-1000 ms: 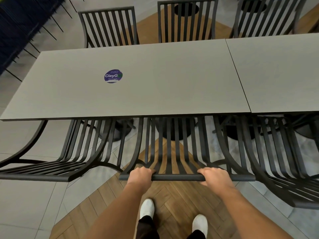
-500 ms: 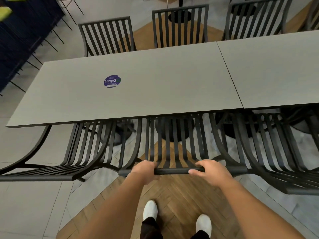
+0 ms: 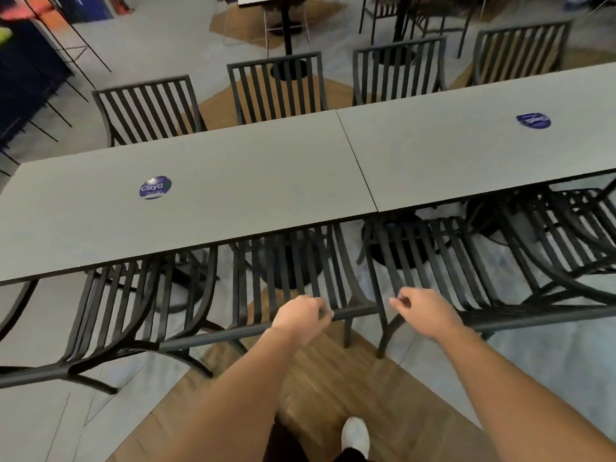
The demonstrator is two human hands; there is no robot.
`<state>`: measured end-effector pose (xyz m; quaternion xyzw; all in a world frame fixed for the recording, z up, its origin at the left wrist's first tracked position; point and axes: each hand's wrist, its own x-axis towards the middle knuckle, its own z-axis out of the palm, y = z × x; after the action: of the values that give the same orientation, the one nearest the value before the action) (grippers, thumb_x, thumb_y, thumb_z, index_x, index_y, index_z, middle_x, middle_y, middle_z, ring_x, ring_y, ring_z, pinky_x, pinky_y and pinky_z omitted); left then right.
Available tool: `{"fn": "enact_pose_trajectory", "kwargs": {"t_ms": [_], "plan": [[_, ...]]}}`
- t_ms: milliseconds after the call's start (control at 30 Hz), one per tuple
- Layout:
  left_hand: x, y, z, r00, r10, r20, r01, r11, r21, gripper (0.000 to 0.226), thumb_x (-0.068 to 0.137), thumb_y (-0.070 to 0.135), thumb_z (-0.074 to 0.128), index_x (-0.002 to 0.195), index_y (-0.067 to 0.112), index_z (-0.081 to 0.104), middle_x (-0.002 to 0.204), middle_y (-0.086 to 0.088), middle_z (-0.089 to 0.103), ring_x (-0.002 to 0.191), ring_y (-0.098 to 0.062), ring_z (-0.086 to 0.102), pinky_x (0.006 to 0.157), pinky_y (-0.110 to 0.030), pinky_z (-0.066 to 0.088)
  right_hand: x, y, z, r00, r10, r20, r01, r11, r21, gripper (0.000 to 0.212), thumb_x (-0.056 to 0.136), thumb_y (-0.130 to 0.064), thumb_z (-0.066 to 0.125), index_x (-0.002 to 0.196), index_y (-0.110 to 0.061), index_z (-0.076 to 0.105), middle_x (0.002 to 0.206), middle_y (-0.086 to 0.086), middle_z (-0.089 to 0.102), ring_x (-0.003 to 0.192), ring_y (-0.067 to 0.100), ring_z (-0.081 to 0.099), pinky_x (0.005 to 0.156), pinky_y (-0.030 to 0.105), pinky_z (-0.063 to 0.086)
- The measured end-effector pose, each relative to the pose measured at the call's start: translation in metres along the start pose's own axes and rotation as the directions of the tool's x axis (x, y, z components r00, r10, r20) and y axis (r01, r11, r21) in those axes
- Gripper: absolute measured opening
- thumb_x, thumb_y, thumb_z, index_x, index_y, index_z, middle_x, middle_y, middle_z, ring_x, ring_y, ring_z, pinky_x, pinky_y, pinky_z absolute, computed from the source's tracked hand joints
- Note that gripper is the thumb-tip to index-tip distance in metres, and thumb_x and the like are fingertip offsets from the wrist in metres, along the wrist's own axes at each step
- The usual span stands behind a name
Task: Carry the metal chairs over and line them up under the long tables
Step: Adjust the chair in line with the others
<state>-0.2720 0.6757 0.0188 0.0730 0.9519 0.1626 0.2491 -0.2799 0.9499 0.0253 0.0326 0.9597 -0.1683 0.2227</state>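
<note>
Fingers of the left hand are curled over the top rail of the middle chair, closed on it near its right end. The right hand hangs loosely half-closed just right of that rail, fingers bent, holding nothing; whether it touches any rail cannot be told.

The chair is black metal, its back made of narrow vertical slats that curve forward into the seat, capped by a flat rail. Its seat is tucked under the near edge of the left table, with only the back and rear legs showing on this side. It stands over a patch of wood herringbone floor set among grey tiles.

Just beside it on the left is a matching chair, and on the right another, each likewise pushed under the tables. More of the same chairs line the far side.

The left table is grey, with a round blue sticker reading "ClayG". It butts against the right table, which bears a similar sticker. A white shoe shows at the bottom.
</note>
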Motion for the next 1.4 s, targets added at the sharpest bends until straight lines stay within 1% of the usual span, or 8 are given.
{"fn": "enact_pose_trajectory", "kwargs": {"t_ms": [167, 333, 467, 633, 767, 933, 1033, 1400], "plan": [[0.023, 0.055, 0.01, 0.985, 0.143, 0.093, -0.145, 0.989, 0.02, 0.034, 0.107, 0.048, 0.043, 0.109, 0.023, 0.066, 0.101, 0.001, 0.063, 0.089, -0.02, 0.063, 0.082, -0.039, 0.056, -0.014, 0.06, -0.012, 0.988, 0.152, -0.021, -0.152, 0.988, 0.012, 0.029, 0.102, -0.05, 0.049, 0.087, -0.027, 0.059, 0.081, -0.005, 0.066, 0.075, 0.014, 0.062, 0.067, 0.035, 0.053], [0.062, 0.088, 0.016, 0.948, 0.243, 0.206, -0.261, 0.963, 0.065, 0.036, 0.107, 0.043, 0.043, 0.114, 0.018, 0.068, 0.103, -0.004, 0.067, 0.092, -0.024, 0.065, 0.086, -0.043, 0.057, -0.012, 0.091, -0.019, 0.967, 0.252, -0.036, -0.251, 0.967, 0.04, 0.027, 0.102, -0.048, 0.052, 0.086, -0.027, 0.059, 0.082, -0.003, 0.064, 0.076, 0.013, 0.059, 0.061, 0.032, 0.044], [0.09, 0.11, 0.014, 0.908, 0.3, 0.293, -0.336, 0.939, 0.08, 0.037, 0.108, 0.042, 0.042, 0.119, 0.016, 0.066, 0.103, -0.005, 0.069, 0.093, -0.025, 0.065, 0.088, -0.043, 0.057, -0.007, 0.104, -0.028, 0.943, 0.331, -0.042, -0.328, 0.942, 0.065, 0.027, 0.101, -0.049, 0.054, 0.092, -0.025, 0.064, 0.084, -0.004, 0.065, 0.077, 0.014, 0.059, 0.068, 0.034, 0.05], [0.123, 0.13, 0.008, 0.889, 0.332, 0.315, -0.379, 0.92, 0.1, 0.039, 0.109, 0.044, 0.039, 0.121, 0.017, 0.066, 0.103, -0.003, 0.067, 0.09, -0.02, 0.063, 0.084, -0.037, 0.054, 0.007, 0.118, -0.043, 0.931, 0.363, -0.039, -0.358, 0.929, 0.092, 0.024, 0.103, -0.049, 0.051, 0.101, -0.028, 0.062, 0.089, -0.007, 0.063, 0.081, 0.014, 0.058, 0.067, 0.032, 0.044], [0.14, 0.147, 0.012, 0.882, 0.336, 0.33, -0.395, 0.91, 0.129, 0.04, 0.109, 0.046, 0.039, 0.125, 0.017, 0.063, 0.107, -0.005, 0.067, 0.091, -0.023, 0.063, 0.085, -0.04, 0.055, 0.015, 0.136, -0.053, 0.931, 0.365, -0.026, -0.361, 0.927, 0.097, 0.024, 0.102, -0.048, 0.052, 0.102, -0.027, 0.064, 0.089, -0.006, 0.065, 0.083, 0.015, 0.061, 0.074, 0.036, 0.052], [0.155, 0.175, 0.032, 0.89, 0.31, 0.334, -0.372, 0.918, 0.141, 0.04, 0.108, 0.047, 0.039, 0.122, 0.019, 0.064, 0.104, -0.002, 0.066, 0.087, -0.02, 0.061, 0.08, -0.037, 0.054, 0.029, 0.182, -0.057, 0.939, 0.345, -0.005, -0.343, 0.935, 0.095, 0.025, 0.101, -0.05, 0.053, 0.099, -0.028, 0.063, 0.085, -0.008, 0.064, 0.08, 0.011, 0.061, 0.078, 0.037, 0.056], [0.159, 0.196, 0.048, 0.914, 0.259, 0.312, -0.315, 0.938, 0.147, 0.038, 0.108, 0.048, 0.041, 0.121, 0.021, 0.064, 0.106, -0.002, 0.066, 0.093, -0.024, 0.064, 0.086, -0.042, 0.057, 0.04, 0.217, -0.065, 0.959, 0.281, 0.023, -0.282, 0.956, 0.082, 0.025, 0.101, -0.049, 0.053, 0.099, -0.027, 0.064, 0.086, -0.007, 0.065, 0.079, 0.01, 0.061, 0.076, 0.035, 0.055], [0.121, 0.317, 0.109, 0.985, -0.024, 0.17, 0.029, 0.999, -0.025, 0.038, 0.105, 0.049, 0.046, 0.123, 0.023, 0.065, 0.117, -0.001, 0.063, 0.106, -0.023, 0.063, 0.093, -0.041, 0.054, 0.053, 0.352, -0.095, 0.985, 0.043, 0.165, -0.029, 0.996, -0.087, 0.026, 0.1, -0.051, 0.055, 0.084, -0.031, 0.059, 0.078, -0.009, 0.064, 0.073, 0.007, 0.061, 0.064, 0.028, 0.049]]}}
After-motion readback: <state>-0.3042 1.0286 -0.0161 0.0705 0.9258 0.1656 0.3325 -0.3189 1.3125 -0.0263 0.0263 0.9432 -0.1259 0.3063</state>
